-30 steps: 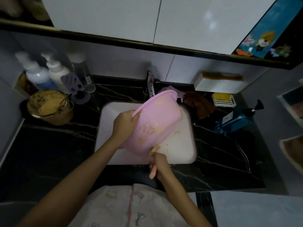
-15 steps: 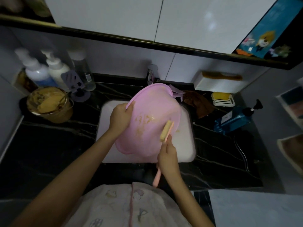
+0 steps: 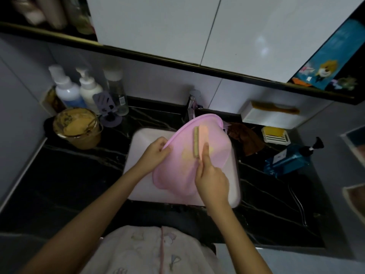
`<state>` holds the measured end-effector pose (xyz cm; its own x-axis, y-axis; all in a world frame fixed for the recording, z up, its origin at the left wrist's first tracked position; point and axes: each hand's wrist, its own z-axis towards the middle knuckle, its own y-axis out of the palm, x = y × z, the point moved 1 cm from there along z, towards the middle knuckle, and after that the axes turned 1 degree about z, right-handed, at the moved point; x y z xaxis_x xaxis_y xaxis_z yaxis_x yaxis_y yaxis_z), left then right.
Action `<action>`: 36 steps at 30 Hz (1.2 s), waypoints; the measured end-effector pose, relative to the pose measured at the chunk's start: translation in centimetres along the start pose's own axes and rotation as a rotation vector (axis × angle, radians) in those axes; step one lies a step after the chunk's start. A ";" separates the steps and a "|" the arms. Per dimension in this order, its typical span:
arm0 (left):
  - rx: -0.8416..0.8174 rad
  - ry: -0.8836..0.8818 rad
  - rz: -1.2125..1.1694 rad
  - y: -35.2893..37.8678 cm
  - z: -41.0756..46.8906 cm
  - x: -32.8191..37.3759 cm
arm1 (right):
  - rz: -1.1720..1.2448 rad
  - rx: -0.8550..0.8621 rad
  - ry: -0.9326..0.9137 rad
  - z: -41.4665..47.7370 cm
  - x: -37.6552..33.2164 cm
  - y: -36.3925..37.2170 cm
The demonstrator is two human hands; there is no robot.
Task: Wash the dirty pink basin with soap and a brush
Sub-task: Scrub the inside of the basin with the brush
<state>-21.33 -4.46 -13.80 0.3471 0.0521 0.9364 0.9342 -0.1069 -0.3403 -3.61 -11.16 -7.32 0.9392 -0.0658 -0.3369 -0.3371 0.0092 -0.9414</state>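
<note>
The pink basin is tilted up over the white sink, its inside facing me and smeared with yellowish dirt. My left hand grips the basin's left rim. My right hand holds a pink brush by the handle. The brush head with tan bristles lies against the upper inside of the basin, near the far rim.
A faucet stands behind the basin. On the black marbled counter sit a brown pot of paste, several bottles, a brown cloth, a yellow soap in a dish and a blue pump bottle lying on its side.
The brush has slid from the basin's lower edge up across its inside to near the far rim. My left hand has turned the basin more open toward me.
</note>
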 end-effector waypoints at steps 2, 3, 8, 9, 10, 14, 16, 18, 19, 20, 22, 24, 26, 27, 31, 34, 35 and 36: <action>-0.005 -0.021 -0.001 0.6 -1.6 -2.1 | -0.025 0.028 -0.003 1.0 0.9 -0.4; 0.002 -0.053 -0.016 0.9 -2.2 -3.4 | -0.021 0.018 -0.002 1.6 1.3 -0.6; 0.229 -0.020 -0.030 1.5 -3.4 -2.3 | 0.088 0.062 -0.022 3.3 4.0 -2.4; 0.260 0.012 0.001 1.1 -3.1 -1.3 | 0.141 0.053 0.012 3.7 4.4 -2.8; 0.266 0.038 0.050 0.7 -2.7 -0.5 | 0.172 0.018 0.052 4.2 4.8 -3.0; 0.265 0.088 0.299 -0.3 -0.3 1.0 | 0.098 -0.102 -0.126 2.3 3.0 -2.3; 0.253 0.080 0.318 -0.4 0.4 1.4 | -0.020 -0.155 -0.298 0.9 2.7 -1.9; 0.240 0.064 0.324 -0.5 0.5 1.8 | -0.124 -0.121 -0.208 3.0 4.2 -2.5; 0.237 0.062 0.320 -0.4 0.5 2.0 | -0.094 -0.101 -0.081 4.2 4.9 -3.1; 0.234 0.059 0.324 -0.3 0.4 2.3 | -0.054 -0.086 0.020 4.8 5.2 -3.4; 0.239 0.037 0.339 -0.3 0.3 2.4 | -0.009 -0.070 0.017 3.7 4.3 -2.8; 0.256 0.028 0.351 -0.5 0.3 2.5 | 0.038 -0.125 -0.135 0.9 3.0 -1.5; 0.241 0.039 0.338 -0.4 0.2 2.7 | -0.032 -0.129 -0.177 1.1 3.8 -1.7; 0.234 0.043 0.327 -0.2 0.2 2.8 | -0.038 -0.112 -0.099 3.0 5.0 -2.3; 0.245 0.013 0.358 0.0 -0.3 2.5 | 0.087 -0.105 0.029 3.0 4.5 -2.8; 0.229 0.026 0.389 0.4 -0.3 2.8 | 0.067 -0.138 -0.171 1.4 2.4 -1.7; 0.209 0.035 0.394 0.7 -0.4 3.1 | 0.012 -0.107 -0.117 2.8 3.1 -2.0; 0.194 0.034 0.395 0.7 -0.3 3.3 | 0.019 -0.093 -0.006 4.4 3.8 -2.7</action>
<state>-19.51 -4.68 -10.92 0.6806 0.0116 0.7325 0.7298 0.0767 -0.6793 1.14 -7.06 -6.12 0.9328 -0.0603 -0.3554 -0.3595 -0.0821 -0.9295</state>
